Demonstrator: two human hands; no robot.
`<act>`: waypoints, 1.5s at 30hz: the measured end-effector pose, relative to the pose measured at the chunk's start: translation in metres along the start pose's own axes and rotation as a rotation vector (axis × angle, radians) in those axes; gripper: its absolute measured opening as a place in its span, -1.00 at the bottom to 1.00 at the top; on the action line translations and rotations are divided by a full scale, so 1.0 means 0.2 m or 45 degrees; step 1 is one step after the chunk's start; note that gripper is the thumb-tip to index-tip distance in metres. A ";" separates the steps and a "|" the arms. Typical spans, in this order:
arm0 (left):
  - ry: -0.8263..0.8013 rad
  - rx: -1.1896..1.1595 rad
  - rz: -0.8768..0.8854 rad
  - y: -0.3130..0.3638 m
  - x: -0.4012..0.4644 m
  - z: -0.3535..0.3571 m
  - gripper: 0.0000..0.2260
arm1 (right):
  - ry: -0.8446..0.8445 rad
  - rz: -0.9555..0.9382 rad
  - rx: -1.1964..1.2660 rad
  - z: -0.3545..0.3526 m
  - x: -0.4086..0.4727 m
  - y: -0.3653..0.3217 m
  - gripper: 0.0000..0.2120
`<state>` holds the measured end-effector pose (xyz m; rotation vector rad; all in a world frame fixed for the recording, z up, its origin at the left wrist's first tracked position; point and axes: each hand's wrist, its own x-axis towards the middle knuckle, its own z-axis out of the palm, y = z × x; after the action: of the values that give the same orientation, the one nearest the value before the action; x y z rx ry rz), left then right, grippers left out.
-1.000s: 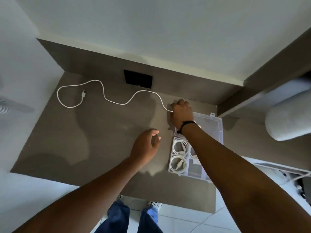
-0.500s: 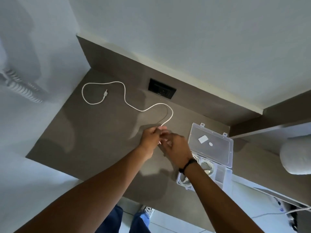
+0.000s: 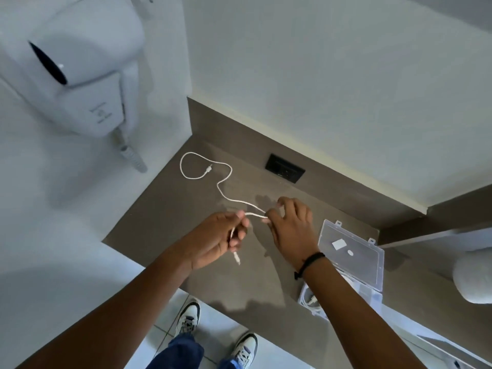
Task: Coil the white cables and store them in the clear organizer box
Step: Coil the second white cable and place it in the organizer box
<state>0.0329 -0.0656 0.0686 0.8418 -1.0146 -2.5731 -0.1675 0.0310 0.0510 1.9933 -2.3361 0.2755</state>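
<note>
I am gripping the thin white charging cable [image 3: 226, 191] in my left hand [image 3: 213, 242], fingers curled shut around it, its near plug hanging down toward me below my fist. My right hand [image 3: 290, 227] is pinching the same cable just beside it, the other fingers spread loose. From there the cable is running away across the grey-brown tabletop [image 3: 165, 209] toward the far left corner, its far plug curling back inside a loop. The clear plastic organizer box [image 3: 354, 257] is lying open to my right.

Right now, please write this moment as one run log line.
left hand: holds white cable near plug | right hand: pinches cable | far end: loose on counter | organizer box: open
</note>
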 end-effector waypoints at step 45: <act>-0.199 -0.344 0.149 -0.01 -0.06 -0.07 -0.80 | -0.564 0.229 0.558 -0.04 -0.31 -0.50 -0.77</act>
<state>0.0512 -0.0669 0.0636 0.5044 -0.7073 -2.6266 -0.0598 0.0788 0.0586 2.2156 -2.9551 0.4249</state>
